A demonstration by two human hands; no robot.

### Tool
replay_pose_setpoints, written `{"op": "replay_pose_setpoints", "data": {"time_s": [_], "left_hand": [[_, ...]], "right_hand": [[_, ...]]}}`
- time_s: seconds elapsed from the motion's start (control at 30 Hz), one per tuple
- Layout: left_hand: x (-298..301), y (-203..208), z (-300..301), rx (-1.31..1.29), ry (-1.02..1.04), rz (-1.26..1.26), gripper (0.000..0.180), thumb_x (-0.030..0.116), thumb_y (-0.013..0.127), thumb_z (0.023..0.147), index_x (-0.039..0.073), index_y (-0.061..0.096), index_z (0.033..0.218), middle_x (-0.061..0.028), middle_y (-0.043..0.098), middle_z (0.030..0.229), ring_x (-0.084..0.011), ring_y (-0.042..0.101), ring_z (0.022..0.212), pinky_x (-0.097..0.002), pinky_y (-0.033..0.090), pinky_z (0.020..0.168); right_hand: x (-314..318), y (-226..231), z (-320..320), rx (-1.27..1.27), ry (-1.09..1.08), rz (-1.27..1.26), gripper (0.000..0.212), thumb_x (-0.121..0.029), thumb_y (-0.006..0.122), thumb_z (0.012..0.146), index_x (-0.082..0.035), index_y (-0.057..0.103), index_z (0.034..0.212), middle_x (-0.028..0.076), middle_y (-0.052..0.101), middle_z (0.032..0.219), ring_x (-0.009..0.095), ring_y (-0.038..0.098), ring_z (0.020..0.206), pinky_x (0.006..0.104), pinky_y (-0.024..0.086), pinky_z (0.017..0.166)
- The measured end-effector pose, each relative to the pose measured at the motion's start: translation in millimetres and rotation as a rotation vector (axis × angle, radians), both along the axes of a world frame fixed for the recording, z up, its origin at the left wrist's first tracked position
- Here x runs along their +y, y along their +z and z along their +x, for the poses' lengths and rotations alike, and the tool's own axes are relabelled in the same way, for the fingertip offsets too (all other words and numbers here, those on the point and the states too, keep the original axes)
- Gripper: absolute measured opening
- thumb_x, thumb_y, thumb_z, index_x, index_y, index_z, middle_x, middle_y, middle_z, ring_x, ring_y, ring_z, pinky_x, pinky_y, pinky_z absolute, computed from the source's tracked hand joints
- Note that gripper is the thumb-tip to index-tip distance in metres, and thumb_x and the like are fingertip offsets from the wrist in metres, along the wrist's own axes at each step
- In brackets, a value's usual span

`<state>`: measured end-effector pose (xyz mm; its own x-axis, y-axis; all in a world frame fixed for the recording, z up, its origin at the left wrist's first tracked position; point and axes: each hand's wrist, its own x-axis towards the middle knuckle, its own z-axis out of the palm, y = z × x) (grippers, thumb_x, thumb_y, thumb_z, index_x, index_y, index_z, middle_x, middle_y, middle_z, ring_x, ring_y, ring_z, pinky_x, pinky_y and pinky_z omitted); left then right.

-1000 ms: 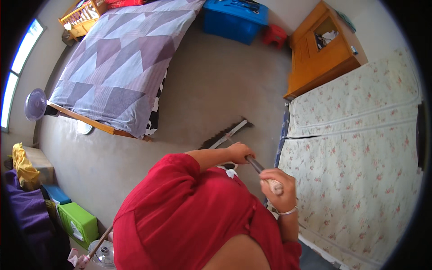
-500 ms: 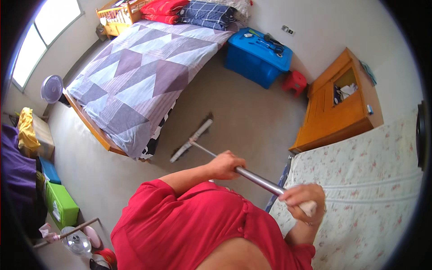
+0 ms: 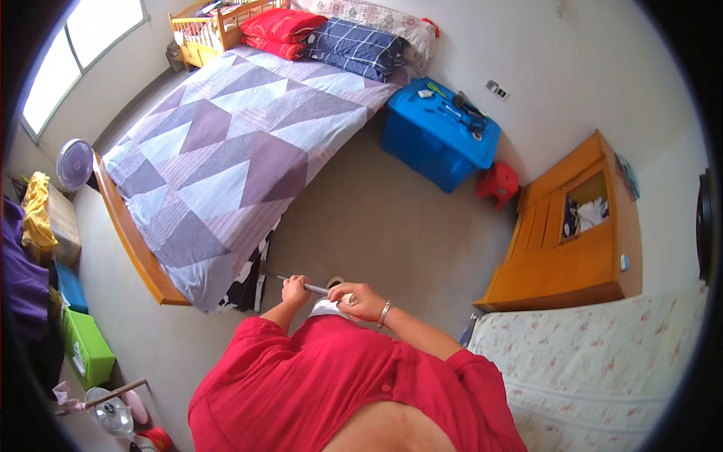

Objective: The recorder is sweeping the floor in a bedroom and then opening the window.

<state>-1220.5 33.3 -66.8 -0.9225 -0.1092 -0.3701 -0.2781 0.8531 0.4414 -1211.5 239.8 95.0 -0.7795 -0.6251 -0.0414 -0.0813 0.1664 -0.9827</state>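
A metal pole (image 3: 317, 289) runs from my hands toward the bed's near side. My left hand (image 3: 295, 290) is closed around the pole farther along. Near its pale end, my right hand (image 3: 364, 302), with a bracelet at the wrist, grips it too. The long white head with dark bristles, seen earlier, makes this a floor broom. Its head is now hard to make out against the black-and-white cloth (image 3: 247, 285) hanging at the bed's edge. Something white (image 3: 329, 308) shows below the pole, in front of my red top.
A bed (image 3: 218, 162) with a patterned cover fills the left and centre. Beyond the grey floor (image 3: 361, 218) stand a blue storage box (image 3: 425, 154), a red stool (image 3: 498, 184) and a wooden cabinet (image 3: 557, 226). At right lies a floral mattress (image 3: 565, 369); at left, a green box (image 3: 86, 346).
Both hands have moved left with the broom, the right one farthest. The broom head has gone from the open floor to the bed's side. My view has shifted too.
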Motion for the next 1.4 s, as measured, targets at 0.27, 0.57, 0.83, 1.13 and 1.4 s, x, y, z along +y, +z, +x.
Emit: {"op": "replay_pose_setpoints", "data": {"time_s": [0.27,0.57,0.83,1.13,1.4], "left_hand": [[73,37,-140,0.017,-0.247,0.14,0.034,0.02,0.066,0.066,0.022,0.06,0.1,-0.003,0.057,0.106,-0.0249,0.047,0.108,-0.0377,0.042,0.088],[196,53,-182,-0.011,-0.816,0.165,0.028,0.022,0.062,0.066,0.025,0.06,0.094,0.0016,0.058,0.097,-0.0222,0.048,0.103,-0.0397,0.041,0.078],[296,75,-202,0.185,-1.301,0.478,0.014,0.029,0.06,0.067,0.016,0.062,0.073,-0.0092,0.061,0.073,-0.0323,0.059,0.071,-0.0428,0.047,0.062],[341,189,-229,0.518,-1.304,0.74,0.02,0.03,0.064,0.067,0.013,0.054,0.062,-0.0046,0.055,0.06,-0.0255,0.054,0.063,-0.0363,0.041,0.073],[324,200,-301,0.727,-1.153,0.53,0.02,0.025,0.067,0.061,0.012,0.051,0.058,-0.0043,0.051,0.056,-0.0241,0.053,0.061,-0.0349,0.041,0.07]], "right_hand": [[52,66,-115,-0.336,-0.22,-0.013,0.009,0.002,0.056,0.073,0.0,0.059,0.082,0.004,0.06,0.091,0.007,0.055,0.065,0.0195,0.044,0.054],[114,97,-78,0.071,-0.581,0.214,0.008,0.0,0.06,0.069,-0.001,0.059,0.077,0.01,0.062,0.088,0.018,0.059,0.081,0.0278,0.046,0.073],[170,152,-73,0.198,-0.739,0.353,0.012,-0.002,0.061,0.068,-0.002,0.06,0.079,0.011,0.061,0.084,0.02,0.061,0.077,0.0284,0.047,0.07],[256,250,-94,0.324,-0.679,0.189,0.019,0.006,0.059,0.057,0.0,0.058,0.074,0.015,0.063,0.077,0.022,0.063,0.07,0.0272,0.048,0.064],[299,234,-165,0.337,-0.512,-0.018,0.017,0.004,0.059,0.062,-0.001,0.059,0.078,0.014,0.063,0.08,0.021,0.062,0.072,0.0277,0.048,0.065]]}}
